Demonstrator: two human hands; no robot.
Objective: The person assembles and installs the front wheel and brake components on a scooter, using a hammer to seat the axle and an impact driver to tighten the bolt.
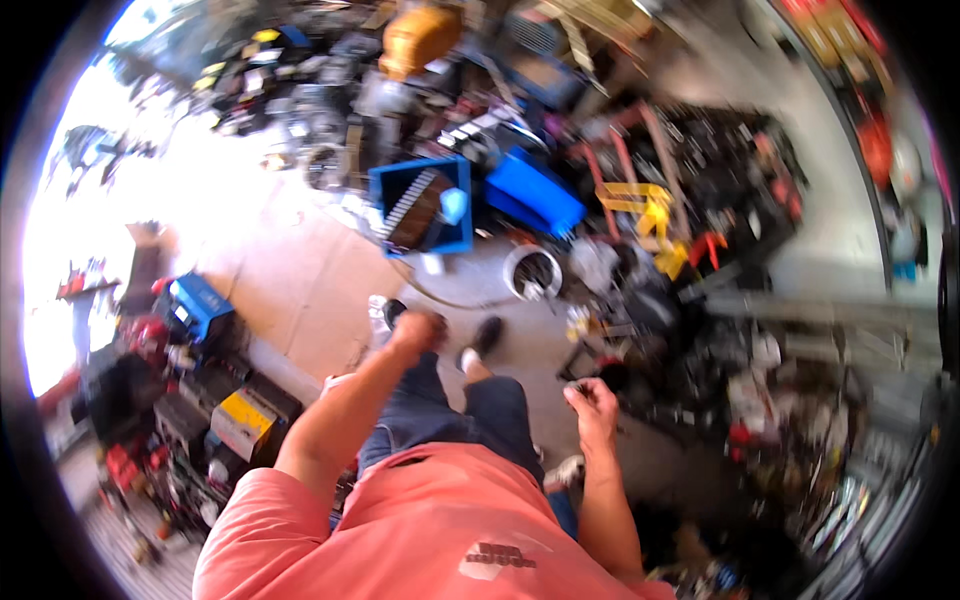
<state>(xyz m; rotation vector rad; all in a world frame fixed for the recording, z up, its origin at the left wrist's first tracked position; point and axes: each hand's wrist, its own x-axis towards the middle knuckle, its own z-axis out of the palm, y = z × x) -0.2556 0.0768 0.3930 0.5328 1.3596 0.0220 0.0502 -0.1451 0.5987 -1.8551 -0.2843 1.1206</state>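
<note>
My left hand point(420, 330) is held out in front of my left thigh, blurred, with its fingers curled in; what is in it, if anything, cannot be made out. My right hand point(597, 402) is raised out to the right of my legs. Its thumb and fingers are pinched together around a small dark thing point(581, 388), too small to name. Ahead of my feet stands a blue bin point(466, 205) holding a brown item with a pale ribbed edge and a light blue piece. A white bucket point(510, 270) with dark contents is to the right of that bin.
Mixed clutter piles up ahead and to the right, with a blue plastic container point(535, 195), a yellow frame point(650, 212) and an orange-yellow case point(420, 42). At left are a blue box point(203, 307) and a yellow-topped box point(243, 415). A hose point(440, 297) crosses the floor.
</note>
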